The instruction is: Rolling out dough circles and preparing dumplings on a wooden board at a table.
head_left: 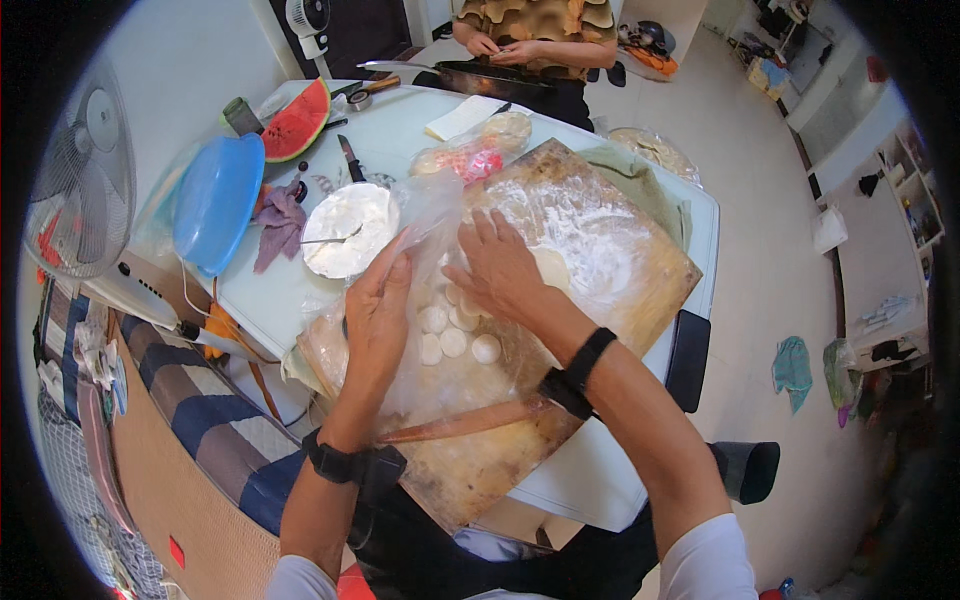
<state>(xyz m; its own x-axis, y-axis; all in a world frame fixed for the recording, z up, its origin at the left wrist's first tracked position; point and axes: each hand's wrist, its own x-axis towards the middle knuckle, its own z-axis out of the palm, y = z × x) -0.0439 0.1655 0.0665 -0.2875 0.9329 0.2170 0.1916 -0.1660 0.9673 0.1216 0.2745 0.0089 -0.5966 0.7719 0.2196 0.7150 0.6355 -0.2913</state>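
Note:
A thin clear plastic bag is draped over part of a floured wooden board. My left hand is closed on the bag's left side, thumb along its edge. My right hand lies palm down over the bag's right side with its fingers apart. Below and between the hands are several small round dough pieces, some partly covered by plastic. A flat dough round shows beside my right hand. Nearer me, a wooden rolling pin lies across the board, partly seen through plastic.
Left of the board stand a bowl of flour with a utensil in it, a purple cloth, a blue basin, a knife and cut watermelon. A person sits across the table, behind a dark pan.

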